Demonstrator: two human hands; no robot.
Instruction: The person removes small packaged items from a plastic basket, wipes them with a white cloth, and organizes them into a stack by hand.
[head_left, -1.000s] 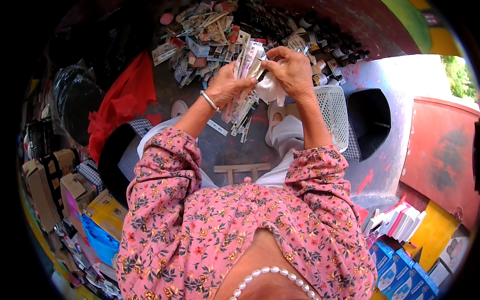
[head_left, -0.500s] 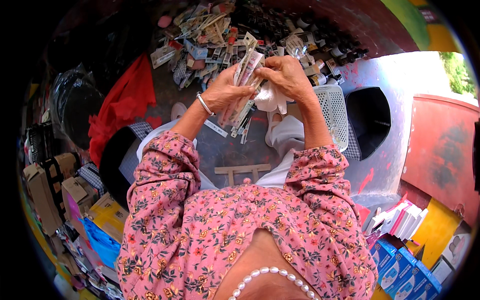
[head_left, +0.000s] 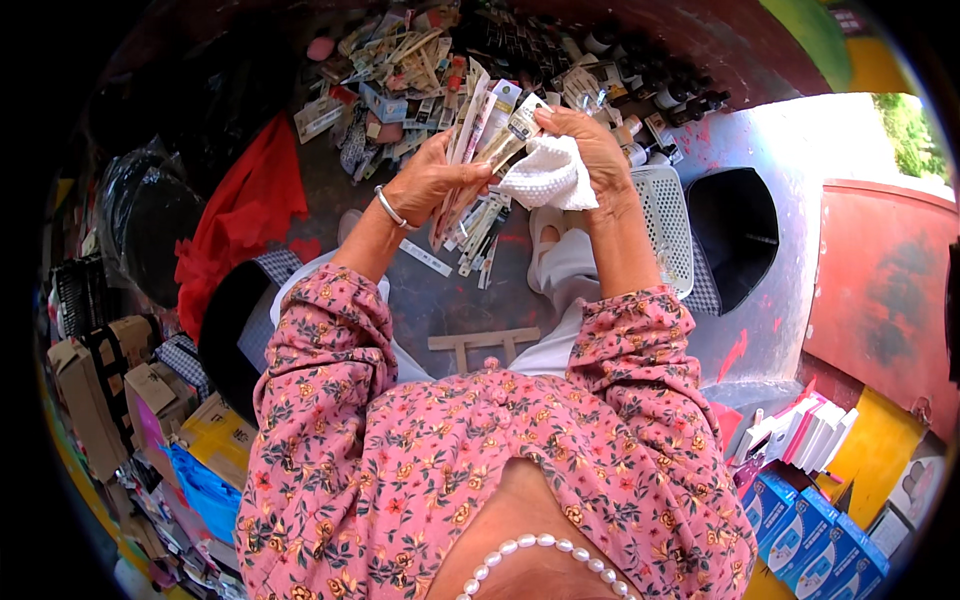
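My left hand is closed round a bunch of slim flat packages, which fan upward past the thumb. My right hand grips a white textured cloth, which hangs over the fingers. Its thumb and fingertips also pinch the top of one slim pack, dark and pale in colour, slanting down toward the left hand. What the packs contain is too small to make out. Below the hands, more slim packs lie on the floor between my feet.
A large heap of small packaged goods spreads ahead, with dark bottles at its right. A white perforated basket and a black open bag stand at right. Red cloth and cardboard boxes are at left.
My right hand has drawn a slim pack out to the right, fanning it away from the bunch. The white cloth has come up and now shows in front of the right hand's fingers.
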